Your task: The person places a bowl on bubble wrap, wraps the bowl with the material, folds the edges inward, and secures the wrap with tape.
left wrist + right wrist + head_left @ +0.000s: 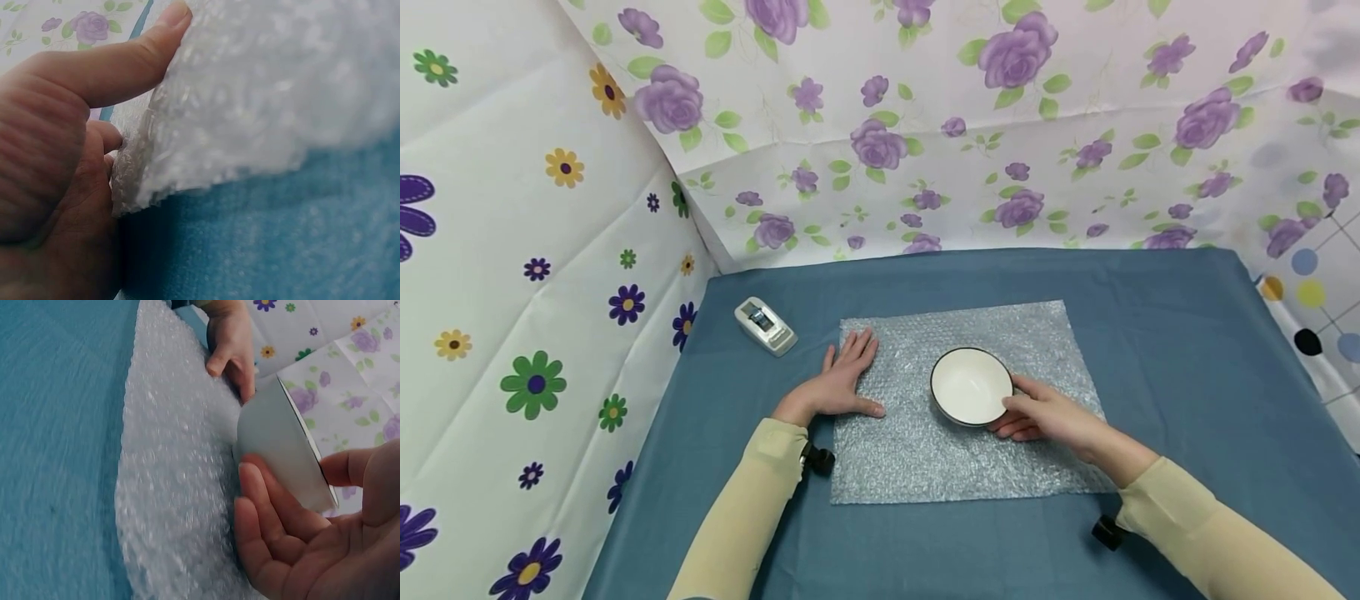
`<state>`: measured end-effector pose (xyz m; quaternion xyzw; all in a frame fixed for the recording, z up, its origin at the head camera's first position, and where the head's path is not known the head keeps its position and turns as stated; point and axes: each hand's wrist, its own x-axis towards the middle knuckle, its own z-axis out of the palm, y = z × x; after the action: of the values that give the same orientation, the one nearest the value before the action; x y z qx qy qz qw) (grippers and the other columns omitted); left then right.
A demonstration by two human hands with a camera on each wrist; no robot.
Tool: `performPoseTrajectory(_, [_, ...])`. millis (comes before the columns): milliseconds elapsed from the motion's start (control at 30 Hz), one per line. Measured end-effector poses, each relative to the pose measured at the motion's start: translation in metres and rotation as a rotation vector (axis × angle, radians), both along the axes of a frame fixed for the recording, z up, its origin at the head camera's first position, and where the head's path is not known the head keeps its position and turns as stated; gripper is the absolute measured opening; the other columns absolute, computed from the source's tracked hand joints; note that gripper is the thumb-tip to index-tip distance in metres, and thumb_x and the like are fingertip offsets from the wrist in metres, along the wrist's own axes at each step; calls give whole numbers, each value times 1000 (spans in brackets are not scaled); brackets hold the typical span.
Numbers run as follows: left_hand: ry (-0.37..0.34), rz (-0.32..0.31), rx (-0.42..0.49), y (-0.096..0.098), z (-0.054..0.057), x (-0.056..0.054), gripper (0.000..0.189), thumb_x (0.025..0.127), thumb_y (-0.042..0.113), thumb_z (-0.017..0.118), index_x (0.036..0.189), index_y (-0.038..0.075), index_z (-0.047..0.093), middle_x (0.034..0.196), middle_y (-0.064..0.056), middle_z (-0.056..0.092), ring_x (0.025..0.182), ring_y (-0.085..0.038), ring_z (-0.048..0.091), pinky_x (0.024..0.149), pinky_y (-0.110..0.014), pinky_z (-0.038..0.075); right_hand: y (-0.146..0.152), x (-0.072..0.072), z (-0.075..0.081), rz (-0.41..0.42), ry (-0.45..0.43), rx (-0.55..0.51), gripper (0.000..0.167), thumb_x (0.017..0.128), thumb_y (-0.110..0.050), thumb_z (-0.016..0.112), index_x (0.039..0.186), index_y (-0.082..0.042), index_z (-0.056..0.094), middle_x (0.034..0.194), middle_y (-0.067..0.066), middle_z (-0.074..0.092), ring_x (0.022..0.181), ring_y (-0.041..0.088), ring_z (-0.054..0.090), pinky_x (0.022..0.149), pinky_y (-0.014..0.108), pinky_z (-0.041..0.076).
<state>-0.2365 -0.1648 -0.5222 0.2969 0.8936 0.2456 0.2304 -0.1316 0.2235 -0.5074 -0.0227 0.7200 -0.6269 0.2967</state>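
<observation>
A white bowl (972, 386) with a dark rim sits over the middle of a sheet of bubble wrap (917, 467). My right hand (1045, 417) holds the bowl at its right side, thumb at the rim and fingers under the wall, as the right wrist view also shows on the bowl (281, 444). My left hand (842, 383) lies spread at the left edge of the wrap, its fingers pointing away. In the left wrist view, the left thumb (150, 56) reaches along the bubble wrap's (250, 94) edge.
A white tape dispenser (765, 326) lies on the blue cloth (962, 550), beyond my left hand. Flower-patterned sheets (880, 192) rise behind the table and along its left side. A dark wrist mount (1107, 532) hangs below the right sleeve.
</observation>
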Motion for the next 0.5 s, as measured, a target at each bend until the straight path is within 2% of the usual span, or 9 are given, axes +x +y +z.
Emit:
performPoseTrajectory(267, [-5, -3, -6, 0, 0, 0, 124, 91, 47, 86, 172, 7, 2, 179, -11, -14, 162, -32, -21, 124, -64, -16, -5, 2, 3, -28, 29, 38, 76, 114, -22, 50, 169, 5, 6, 111, 18, 78, 103, 31, 76, 87, 37, 61])
performPoseTrajectory(500, [-7, -4, -10, -1, 0, 0, 124, 91, 47, 86, 173, 8, 2, 179, -11, -14, 161, -32, -22, 124, -64, -16, -7, 0, 6, -44, 39, 36, 77, 114, -21, 50, 171, 0, 3, 113, 20, 78, 104, 33, 76, 89, 39, 61])
